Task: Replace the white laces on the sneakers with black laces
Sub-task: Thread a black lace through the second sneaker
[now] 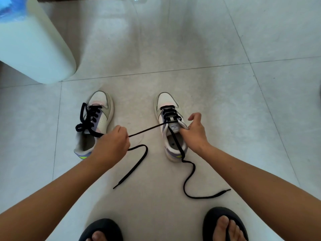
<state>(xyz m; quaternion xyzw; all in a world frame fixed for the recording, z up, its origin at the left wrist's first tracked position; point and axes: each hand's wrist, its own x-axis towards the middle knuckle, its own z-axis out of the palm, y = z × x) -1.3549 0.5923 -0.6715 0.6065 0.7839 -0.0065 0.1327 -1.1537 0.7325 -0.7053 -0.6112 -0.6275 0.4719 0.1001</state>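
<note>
Black lace point(145, 130) on the right sneaker point(173, 126) on the floor: draw taut with left hand point(112, 141) fisted on it, brace with right hand point(194, 131) gripping the collar, then even both ends.
</note>
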